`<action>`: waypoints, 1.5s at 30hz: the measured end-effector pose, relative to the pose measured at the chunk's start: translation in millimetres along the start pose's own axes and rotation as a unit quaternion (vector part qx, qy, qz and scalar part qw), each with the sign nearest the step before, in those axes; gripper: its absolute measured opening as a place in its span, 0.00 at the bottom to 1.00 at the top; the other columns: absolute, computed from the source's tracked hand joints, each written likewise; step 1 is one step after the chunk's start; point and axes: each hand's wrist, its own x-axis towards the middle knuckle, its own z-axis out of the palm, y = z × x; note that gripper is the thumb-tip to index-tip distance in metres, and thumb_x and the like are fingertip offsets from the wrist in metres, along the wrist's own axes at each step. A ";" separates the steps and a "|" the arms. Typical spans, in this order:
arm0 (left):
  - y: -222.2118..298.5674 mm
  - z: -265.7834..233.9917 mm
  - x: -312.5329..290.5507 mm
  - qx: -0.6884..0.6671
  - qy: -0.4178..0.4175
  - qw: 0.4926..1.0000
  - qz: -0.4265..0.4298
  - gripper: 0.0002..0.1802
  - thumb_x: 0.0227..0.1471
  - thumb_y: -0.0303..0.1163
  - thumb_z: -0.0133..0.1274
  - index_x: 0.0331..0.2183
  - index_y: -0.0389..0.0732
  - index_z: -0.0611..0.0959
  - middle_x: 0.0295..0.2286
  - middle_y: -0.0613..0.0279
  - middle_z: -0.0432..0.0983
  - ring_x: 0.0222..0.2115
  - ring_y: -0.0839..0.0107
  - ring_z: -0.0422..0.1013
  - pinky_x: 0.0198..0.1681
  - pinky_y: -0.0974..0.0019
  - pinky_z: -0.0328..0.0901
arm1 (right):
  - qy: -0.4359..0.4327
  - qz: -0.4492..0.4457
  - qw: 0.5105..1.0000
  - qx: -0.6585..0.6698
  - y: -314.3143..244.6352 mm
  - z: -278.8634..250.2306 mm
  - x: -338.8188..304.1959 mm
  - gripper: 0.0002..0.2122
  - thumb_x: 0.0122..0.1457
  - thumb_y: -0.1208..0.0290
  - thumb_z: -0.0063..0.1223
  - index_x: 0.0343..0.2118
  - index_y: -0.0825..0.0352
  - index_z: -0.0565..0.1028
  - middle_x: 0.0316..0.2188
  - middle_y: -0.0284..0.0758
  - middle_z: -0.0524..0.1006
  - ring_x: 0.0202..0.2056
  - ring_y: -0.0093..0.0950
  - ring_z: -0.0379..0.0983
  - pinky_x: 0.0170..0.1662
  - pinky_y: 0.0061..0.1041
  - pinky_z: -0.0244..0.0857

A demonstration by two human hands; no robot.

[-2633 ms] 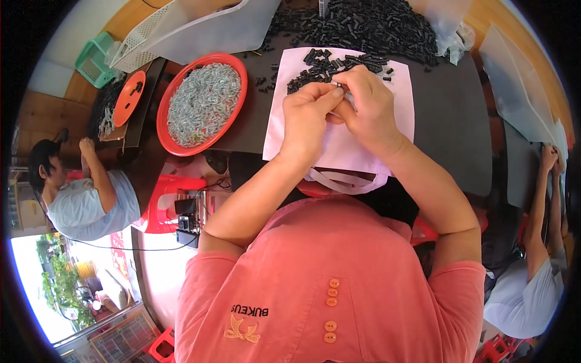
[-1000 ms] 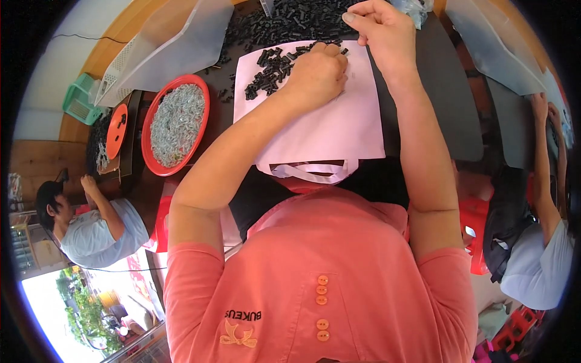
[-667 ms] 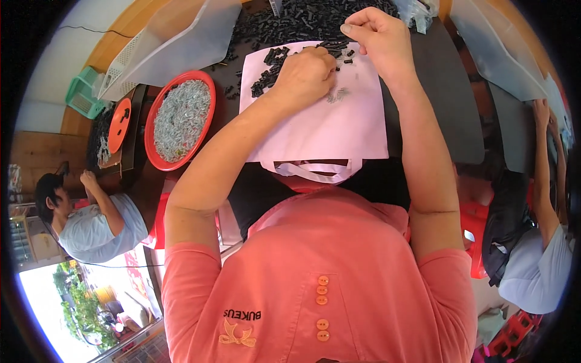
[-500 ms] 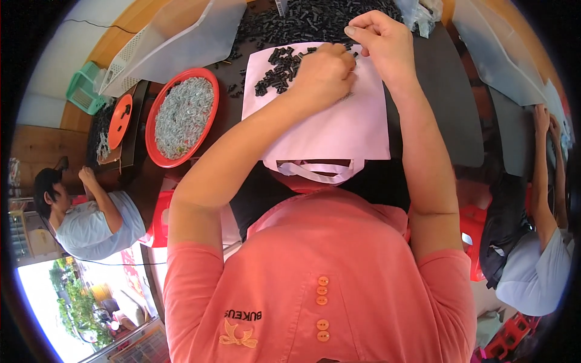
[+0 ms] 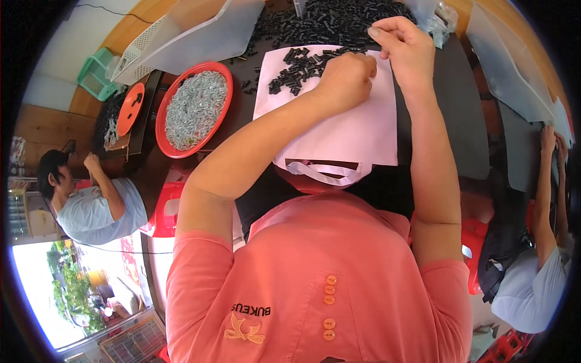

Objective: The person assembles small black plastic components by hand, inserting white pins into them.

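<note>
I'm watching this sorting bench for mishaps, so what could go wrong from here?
The small black parts lie loose on the pink bag; a sweep of the left hand could scatter them onto the dark table, where they would be hard to see. The bag may also slide toward the table edge. The red bowl of grey pieces sits close to the left elbow and might be knocked.

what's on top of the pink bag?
A loose heap of small black parts lies on the pink bag's far end, with the left hand resting beside it. Anything under that hand is hidden.
</note>
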 end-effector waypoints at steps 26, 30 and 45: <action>-100.6 -66.8 -51.1 -0.059 -0.017 0.969 -0.238 0.13 0.39 0.36 0.64 0.31 0.42 0.87 0.29 0.58 0.77 0.34 0.61 0.72 0.39 0.62 0.67 | -0.122 0.089 0.978 0.146 -0.6 27.4 -21.0 0.04 0.56 0.75 0.58 0.32 0.68 0.79 0.22 0.27 0.76 0.22 0.14 0.69 0.26 0.12 0.59; -84.8 -60.4 -50.3 0.007 -0.054 0.979 -0.199 0.15 0.40 0.38 0.64 0.35 0.47 0.86 0.32 0.61 0.73 0.42 0.60 0.67 0.44 0.58 0.65 | -0.136 0.108 0.978 0.116 -1.6 29.7 -23.8 0.03 0.56 0.75 0.58 0.31 0.68 0.79 0.21 0.27 0.75 0.21 0.14 0.68 0.25 0.12 0.59; -76.8 -54.1 -52.1 0.009 -0.005 0.991 -0.135 0.09 0.41 0.30 0.64 0.30 0.45 0.86 0.33 0.63 0.72 0.41 0.62 0.67 0.43 0.60 0.65 | -0.158 0.116 0.976 0.100 -1.1 34.1 -25.7 0.03 0.55 0.76 0.57 0.30 0.69 0.78 0.20 0.27 0.74 0.20 0.14 0.66 0.24 0.13 0.58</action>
